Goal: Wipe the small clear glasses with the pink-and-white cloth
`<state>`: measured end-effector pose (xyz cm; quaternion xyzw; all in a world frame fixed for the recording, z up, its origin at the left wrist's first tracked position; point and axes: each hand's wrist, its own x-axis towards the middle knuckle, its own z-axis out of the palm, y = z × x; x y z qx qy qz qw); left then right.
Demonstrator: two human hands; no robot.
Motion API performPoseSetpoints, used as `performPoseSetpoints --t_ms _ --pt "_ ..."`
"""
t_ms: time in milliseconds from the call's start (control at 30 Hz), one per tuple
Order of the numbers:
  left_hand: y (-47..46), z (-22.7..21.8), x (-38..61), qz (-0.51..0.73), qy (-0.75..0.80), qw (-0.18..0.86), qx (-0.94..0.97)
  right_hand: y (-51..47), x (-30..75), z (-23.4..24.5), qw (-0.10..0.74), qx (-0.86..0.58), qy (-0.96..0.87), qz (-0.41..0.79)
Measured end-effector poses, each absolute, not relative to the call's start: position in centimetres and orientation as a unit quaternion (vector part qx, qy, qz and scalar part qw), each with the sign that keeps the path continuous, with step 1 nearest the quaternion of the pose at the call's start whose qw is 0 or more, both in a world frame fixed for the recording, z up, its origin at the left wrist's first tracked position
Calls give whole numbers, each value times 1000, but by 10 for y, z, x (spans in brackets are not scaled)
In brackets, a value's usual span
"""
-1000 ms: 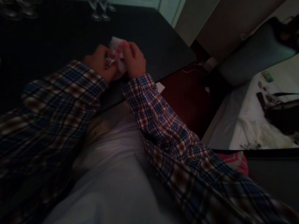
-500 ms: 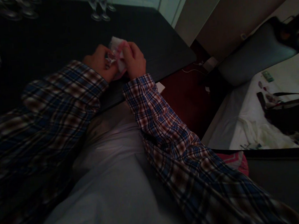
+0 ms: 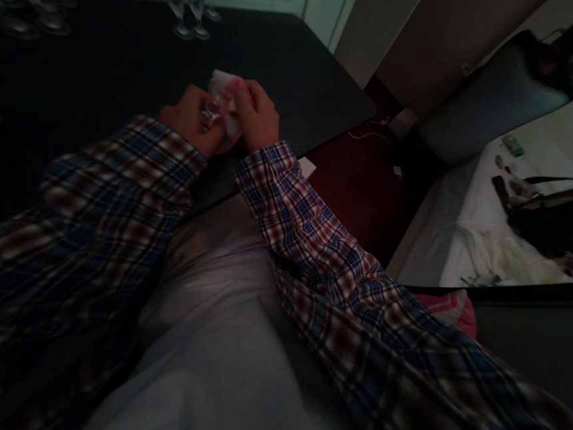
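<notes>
Over the dark table [image 3: 311,99], my left hand [image 3: 188,120] is closed around a small clear glass [image 3: 211,110], whose faceted part glints between thumb and fingers. My right hand [image 3: 261,118] pinches a white and pink cloth [image 3: 228,85] that is pressed against the glass. The cloth hides most of the glass, so its full shape does not show. Both hands meet close to the table's front edge.
Stemmed glasses [image 3: 197,12] stand at the table's back edge, with several more glasses [image 3: 51,21] at the far left. To the right are a bed [image 3: 459,210] with a dark bag [image 3: 550,218] on it, and a pink item [image 3: 458,310] by my right sleeve.
The picture is darker now. Both hands keep nearly the same place and hold, with only a very slight shift of the cloth.
</notes>
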<state>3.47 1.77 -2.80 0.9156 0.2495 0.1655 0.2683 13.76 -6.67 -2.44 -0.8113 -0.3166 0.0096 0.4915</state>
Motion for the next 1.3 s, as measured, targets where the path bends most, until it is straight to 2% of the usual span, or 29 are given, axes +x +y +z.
performPoseSetpoints --t_ms 300,567,767,933,1300 --pt "16 -24 34 140 269 280 911 -67 137 -24 481 -816 -321 16" --pt "9 -18 31 164 262 277 910 -65 141 -28 465 -821 -330 -4" --pt "10 -21 30 179 264 284 904 -63 142 -30 495 -806 -324 -13" --pt "13 -22 32 178 249 274 912 -64 139 -26 475 -822 -312 -16" --pt "10 -20 29 175 260 283 906 -68 140 -23 468 -825 -316 17"
